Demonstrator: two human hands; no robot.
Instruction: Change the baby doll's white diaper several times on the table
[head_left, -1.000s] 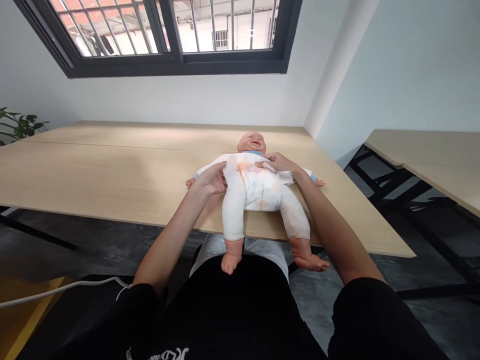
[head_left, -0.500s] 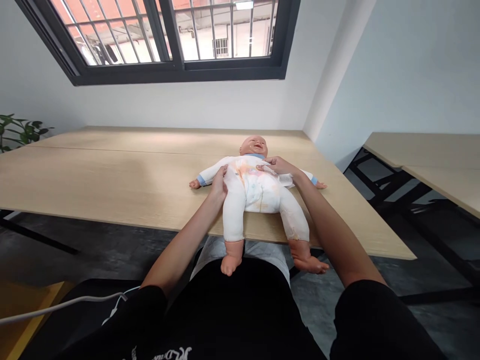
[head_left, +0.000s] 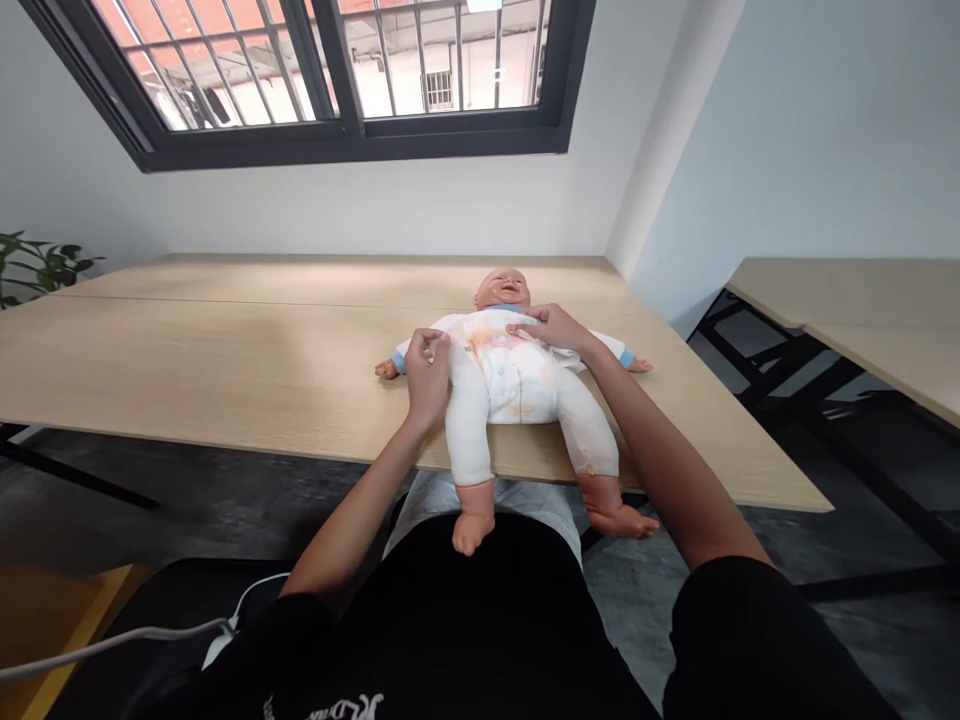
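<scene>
A baby doll (head_left: pixel 459 435) lies on its back on the table, head away from me, its bare feet hanging past the near edge. It wears white clothing with blue cuffs and collar. A white diaper (head_left: pixel 523 390) with coloured prints wraps its hips and belly. At the diaper's left side, my left hand (head_left: pixel 429 375) has its fingers curled in a pinch at the edge; what lies between the fingertips is mostly hidden. My right hand (head_left: pixel 553 332) rests on the upper front of the diaper, thumb and fingers gripping its top edge. A loose white flap (head_left: pixel 571 358) shows below the right wrist.
The wooden table (head_left: pixel 225 360) reaches to the wall under a barred window (head_left: pixel 352 140). Another table (head_left: pixel 862 300) stands at right. A plant (head_left: pixel 49 265) is at far left. A white cable (head_left: pixel 112 645) runs over a black chair (head_left: pixel 150 620) at lower left.
My left hand has lifted slightly and moved left, its fingers now curled at the diaper's side. The right hand stays on the diaper front. The doll's left-side foot has shifted a little right.
</scene>
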